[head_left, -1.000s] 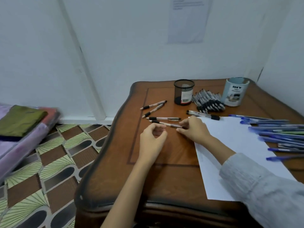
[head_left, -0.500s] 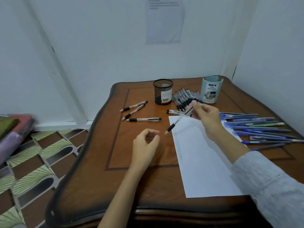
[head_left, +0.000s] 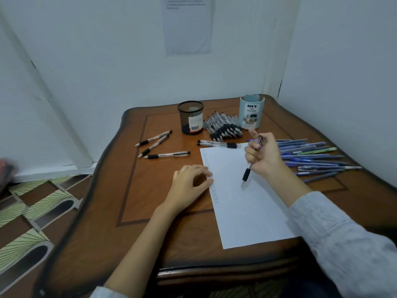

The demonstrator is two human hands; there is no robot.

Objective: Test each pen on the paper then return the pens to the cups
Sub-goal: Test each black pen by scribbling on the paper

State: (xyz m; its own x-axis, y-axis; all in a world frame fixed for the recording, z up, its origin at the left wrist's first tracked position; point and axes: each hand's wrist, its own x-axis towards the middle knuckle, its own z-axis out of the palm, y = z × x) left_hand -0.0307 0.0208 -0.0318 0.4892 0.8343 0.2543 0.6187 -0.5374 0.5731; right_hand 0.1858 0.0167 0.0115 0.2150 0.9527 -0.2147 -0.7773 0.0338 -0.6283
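My right hand (head_left: 263,155) grips a clear pen with a black grip (head_left: 246,174), tip pointing down just over the white paper (head_left: 247,211). My left hand (head_left: 191,181) rests with loosely curled fingers at the paper's left edge and holds nothing. A black mesh cup (head_left: 190,117) and a light blue DIY cup (head_left: 251,112) stand at the back. Between them lies a pile of black-grip pens (head_left: 223,126). Three loose black-grip pens (head_left: 159,145) lie left of the paper, and two more pens (head_left: 219,144) lie at its top edge. Several blue pens (head_left: 311,155) lie to the right.
The brown wooden table (head_left: 150,211) stands in a corner, with white walls behind and to the right. A patterned tile floor (head_left: 32,222) lies to the left. A printed sheet (head_left: 189,24) hangs on the back wall.
My right hand picked a black-grip pen off the table at the left, carried it right and turned it tip-down over the paper. My left hand shifted to the paper's edge.
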